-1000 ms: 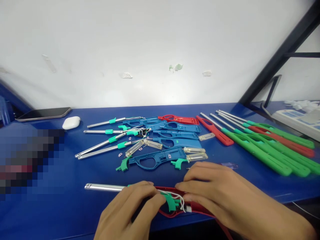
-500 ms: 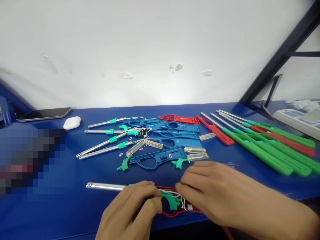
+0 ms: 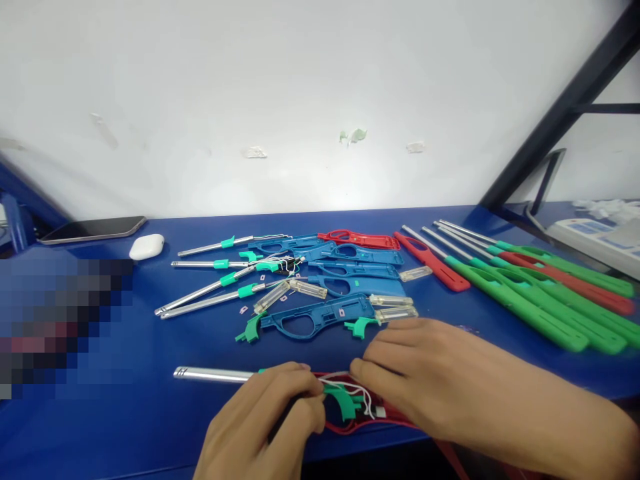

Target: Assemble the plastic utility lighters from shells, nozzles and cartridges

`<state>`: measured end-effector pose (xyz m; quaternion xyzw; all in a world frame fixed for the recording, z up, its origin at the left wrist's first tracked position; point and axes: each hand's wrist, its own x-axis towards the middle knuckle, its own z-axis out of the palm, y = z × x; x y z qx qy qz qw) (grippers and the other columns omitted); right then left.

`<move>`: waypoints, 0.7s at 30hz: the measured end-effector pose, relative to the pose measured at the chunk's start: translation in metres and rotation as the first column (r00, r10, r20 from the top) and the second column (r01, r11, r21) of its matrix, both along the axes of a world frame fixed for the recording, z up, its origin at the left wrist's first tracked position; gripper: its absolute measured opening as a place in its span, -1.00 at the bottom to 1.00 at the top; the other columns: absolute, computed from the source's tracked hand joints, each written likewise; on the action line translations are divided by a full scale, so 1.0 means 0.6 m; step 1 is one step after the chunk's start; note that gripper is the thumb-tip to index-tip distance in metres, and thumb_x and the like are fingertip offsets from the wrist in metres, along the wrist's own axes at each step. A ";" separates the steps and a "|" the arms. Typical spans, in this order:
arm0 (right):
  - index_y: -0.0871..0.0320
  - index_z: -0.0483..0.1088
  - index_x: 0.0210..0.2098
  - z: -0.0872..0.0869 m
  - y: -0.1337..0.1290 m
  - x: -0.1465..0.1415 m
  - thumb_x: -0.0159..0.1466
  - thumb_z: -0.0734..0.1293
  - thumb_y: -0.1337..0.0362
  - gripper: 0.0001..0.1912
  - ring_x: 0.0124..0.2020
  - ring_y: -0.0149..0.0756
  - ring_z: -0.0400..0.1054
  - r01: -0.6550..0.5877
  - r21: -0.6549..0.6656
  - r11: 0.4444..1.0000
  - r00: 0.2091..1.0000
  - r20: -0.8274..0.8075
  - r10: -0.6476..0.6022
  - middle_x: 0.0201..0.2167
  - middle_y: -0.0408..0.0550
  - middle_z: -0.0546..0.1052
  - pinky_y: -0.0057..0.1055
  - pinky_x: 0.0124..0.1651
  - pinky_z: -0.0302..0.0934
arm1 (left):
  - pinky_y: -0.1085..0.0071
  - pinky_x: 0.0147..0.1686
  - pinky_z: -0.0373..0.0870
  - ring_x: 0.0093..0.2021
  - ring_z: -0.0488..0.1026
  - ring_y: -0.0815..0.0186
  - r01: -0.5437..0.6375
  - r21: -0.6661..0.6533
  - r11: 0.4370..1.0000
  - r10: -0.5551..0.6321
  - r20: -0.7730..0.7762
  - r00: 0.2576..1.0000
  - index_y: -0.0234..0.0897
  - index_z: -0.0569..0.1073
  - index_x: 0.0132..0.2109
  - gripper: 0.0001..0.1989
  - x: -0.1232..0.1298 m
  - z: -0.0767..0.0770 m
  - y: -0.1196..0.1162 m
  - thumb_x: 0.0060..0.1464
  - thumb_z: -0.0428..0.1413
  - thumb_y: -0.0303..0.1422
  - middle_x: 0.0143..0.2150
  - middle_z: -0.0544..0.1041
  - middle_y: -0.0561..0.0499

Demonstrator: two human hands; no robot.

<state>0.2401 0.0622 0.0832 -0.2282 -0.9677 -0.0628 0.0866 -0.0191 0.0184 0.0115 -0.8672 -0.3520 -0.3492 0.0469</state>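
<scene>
Near the table's front edge lies an opened lighter with a red casing half [image 3: 345, 429] and a long metal tube [image 3: 213, 375] pointing left. Inside it sit a green trigger [image 3: 344, 404] and loose white wires [image 3: 371, 400]. My left hand [image 3: 267, 420] is closed on the front of the casing, its fingertips beside the trigger. My right hand [image 3: 425, 380] is curled over the casing's handle end, with its fingertips by the wires. The right hand covers much of the handle, so anything pinched under it is hidden.
Behind my hands lie blue casing halves [image 3: 320, 317], clear fuel tanks [image 3: 395, 313], loose green triggers [image 3: 361, 327] and metal tubes [image 3: 205, 303]. Assembled green lighters [image 3: 520, 303] lie at right. A phone [image 3: 93, 229] and a white earbud case [image 3: 147, 247] are at back left.
My right hand has shifted slightly at the handle, and the white wires lie a little differently, nearer to the casing. The left hand keeps its hold.
</scene>
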 end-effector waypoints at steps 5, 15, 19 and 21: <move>0.12 0.54 0.03 -0.005 0.002 0.012 0.52 0.37 0.39 -0.86 -0.33 -0.20 0.56 0.112 0.017 0.994 0.982 -0.157 -0.108 -0.29 -0.16 0.65 -0.24 -0.25 0.36 | 0.60 -0.01 0.53 -0.08 0.66 0.45 -0.010 0.019 1.000 0.010 0.005 1.000 -0.15 0.50 -0.09 -0.75 0.008 0.006 0.006 0.49 -0.03 -0.50 -0.10 0.69 0.09; -0.03 0.51 0.03 -0.054 -0.062 0.036 0.62 0.27 0.19 -0.84 -0.16 -0.46 0.63 0.110 -0.308 0.945 0.845 -0.471 -0.252 -0.15 -0.27 0.70 -0.59 -0.01 0.46 | 0.49 0.00 0.62 -0.07 0.72 0.36 -0.070 0.076 0.995 0.074 -0.056 0.996 -0.15 0.59 0.09 -0.72 -0.001 -0.003 0.002 0.47 0.01 -0.47 -0.01 0.74 0.07; 0.00 0.53 0.02 -0.072 -0.066 0.032 0.62 0.26 0.28 -0.81 -0.16 -0.43 0.61 0.087 -0.359 0.929 0.808 -0.520 -0.277 -0.15 -0.20 0.68 -0.59 -0.04 0.50 | 0.44 -0.03 0.67 -0.08 0.74 0.30 -0.089 0.065 0.994 0.096 -0.112 0.989 -0.13 0.60 0.15 -0.68 -0.006 -0.002 0.002 0.46 0.00 -0.45 0.01 0.74 0.04; 0.02 0.55 0.00 -0.080 -0.069 0.029 0.61 0.27 0.29 -0.81 -0.18 -0.37 0.61 0.105 -0.342 0.934 0.784 -0.549 -0.289 -0.17 -0.15 0.67 -0.51 -0.07 0.53 | 0.45 -0.11 0.68 -0.16 0.74 0.32 -0.097 0.069 0.993 0.101 -0.055 0.993 -0.13 0.62 0.10 -0.67 0.002 0.007 0.003 0.49 -0.03 -0.42 -0.06 0.74 0.04</move>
